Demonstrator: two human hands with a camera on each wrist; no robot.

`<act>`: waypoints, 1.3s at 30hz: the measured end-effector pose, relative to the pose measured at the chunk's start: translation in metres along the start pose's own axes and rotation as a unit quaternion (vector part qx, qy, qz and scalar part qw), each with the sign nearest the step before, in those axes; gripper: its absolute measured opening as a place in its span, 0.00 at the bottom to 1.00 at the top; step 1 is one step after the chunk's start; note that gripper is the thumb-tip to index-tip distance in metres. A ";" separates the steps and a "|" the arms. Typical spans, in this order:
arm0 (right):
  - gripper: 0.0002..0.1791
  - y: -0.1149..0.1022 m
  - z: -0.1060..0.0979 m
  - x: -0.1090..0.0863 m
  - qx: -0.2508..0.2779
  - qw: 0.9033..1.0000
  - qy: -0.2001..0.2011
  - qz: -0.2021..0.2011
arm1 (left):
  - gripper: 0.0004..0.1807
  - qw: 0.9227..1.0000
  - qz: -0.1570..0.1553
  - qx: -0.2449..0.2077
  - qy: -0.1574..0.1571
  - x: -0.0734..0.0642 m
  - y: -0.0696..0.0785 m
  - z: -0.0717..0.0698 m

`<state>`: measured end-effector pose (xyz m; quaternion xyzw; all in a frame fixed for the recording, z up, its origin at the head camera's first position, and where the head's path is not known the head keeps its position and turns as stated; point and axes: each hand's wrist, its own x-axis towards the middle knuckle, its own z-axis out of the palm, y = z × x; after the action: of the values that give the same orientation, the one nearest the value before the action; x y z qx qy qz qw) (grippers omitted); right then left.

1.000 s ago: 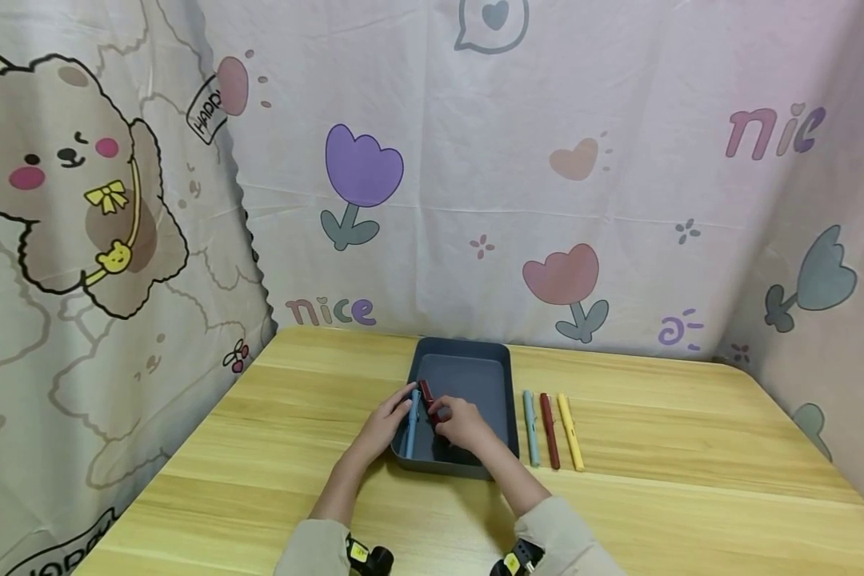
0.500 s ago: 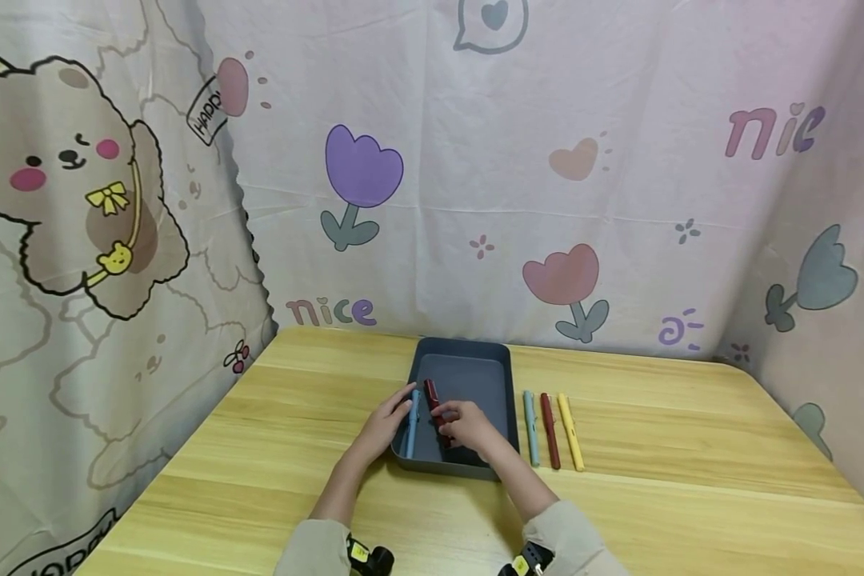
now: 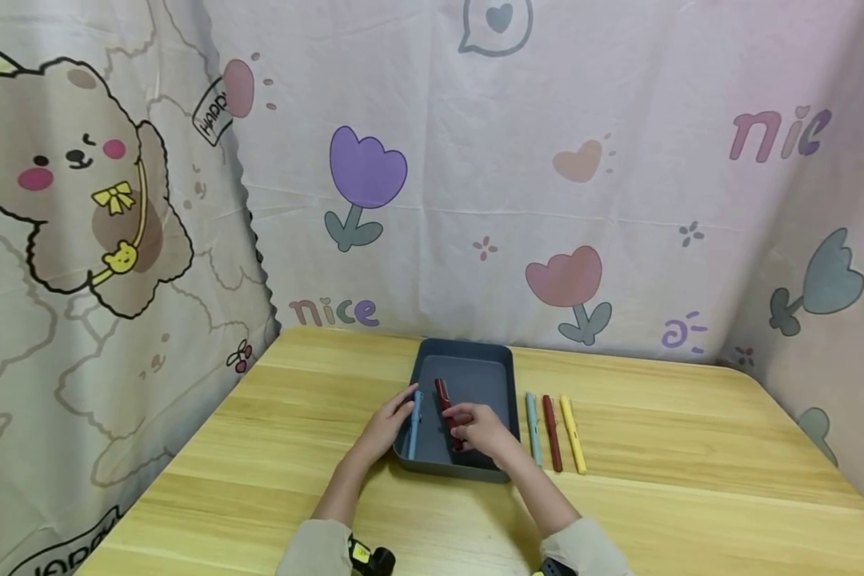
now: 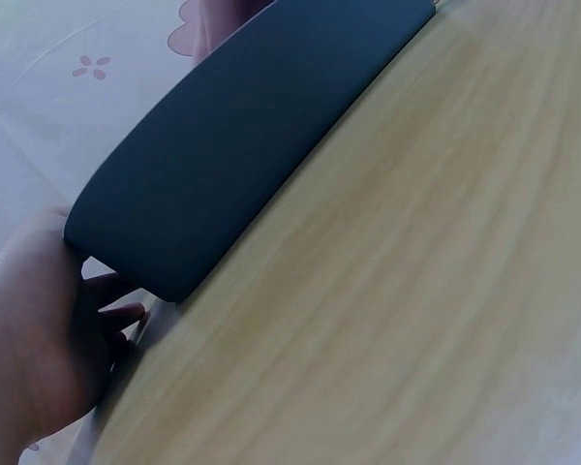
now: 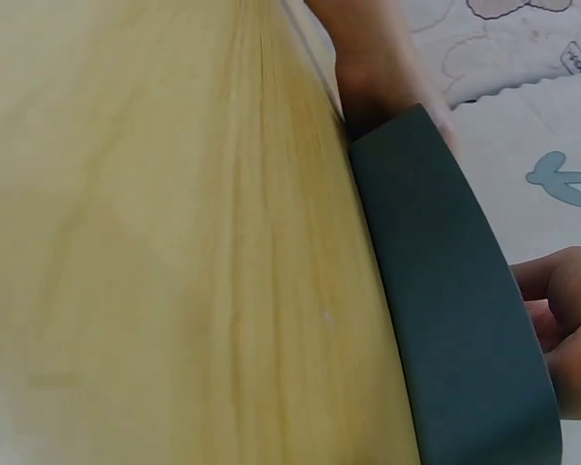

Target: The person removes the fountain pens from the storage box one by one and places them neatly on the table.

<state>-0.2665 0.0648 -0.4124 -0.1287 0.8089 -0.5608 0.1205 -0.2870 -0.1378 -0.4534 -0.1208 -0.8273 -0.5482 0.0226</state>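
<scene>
In the head view a dark grey tray (image 3: 450, 470) lies on the wooden table. At its left wall is my left hand (image 3: 383, 430), the thumb over the rim and the other fingers outside, gripping it. Along that wall, inside, lies a blue pen (image 3: 415, 432) beside the thumb. My right hand (image 3: 486, 432) pinches a dark red pen (image 3: 442, 390) over the middle of the tray, its far end leaning left. The left wrist view shows the tray wall (image 4: 232, 145) with fingers (image 4: 124, 316) below its corner. Behind the wall in the right wrist view, the right hand (image 5: 573, 329) shows partly.
Right of the tray, a light blue pen (image 3: 533, 428), a red pen (image 3: 552, 432) and a yellow pen (image 3: 573, 434) lie side by side on the table (image 3: 662, 472). A printed cloth (image 3: 461, 160) hangs behind the table and at both sides.
My right hand has carried the dark red pen rightward inside the tray, away from the blue pen. The left hand keeps its place at the left wall, and the blue pen stays beside it.
</scene>
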 end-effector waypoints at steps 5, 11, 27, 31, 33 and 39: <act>0.16 -0.001 -0.007 -0.008 -0.006 1.000 0.001 -0.001 | 0.24 1.000 0.000 0.002 0.000 0.001 -0.001 0.000; 0.17 -0.004 -0.017 -0.018 -0.002 1.000 0.006 -0.017 | 0.24 1.000 0.003 0.003 -0.004 0.000 -0.003 0.001; 0.17 0.000 -0.048 -0.046 -0.017 0.998 0.053 -0.027 | 0.24 1.000 -0.001 0.004 -0.004 0.000 -0.002 0.001; 0.17 0.001 -0.057 -0.052 -0.008 0.998 0.066 -0.021 | 0.24 1.000 -0.003 0.006 -0.002 0.000 -0.002 0.002; 0.18 0.002 -0.062 -0.054 -0.002 0.998 0.066 -0.022 | 0.24 1.000 -0.003 0.007 -0.001 0.000 -0.001 0.001; 0.18 0.005 -0.074 -0.062 -0.006 0.997 0.080 -0.015 | 0.24 1.000 -0.004 0.009 -0.002 0.000 -0.002 0.001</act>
<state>-0.2341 0.1530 -0.3886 -0.0961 0.8175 -0.5659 0.0466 -0.2875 -0.1372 -0.4555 -0.1186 -0.8326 -0.5407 0.0197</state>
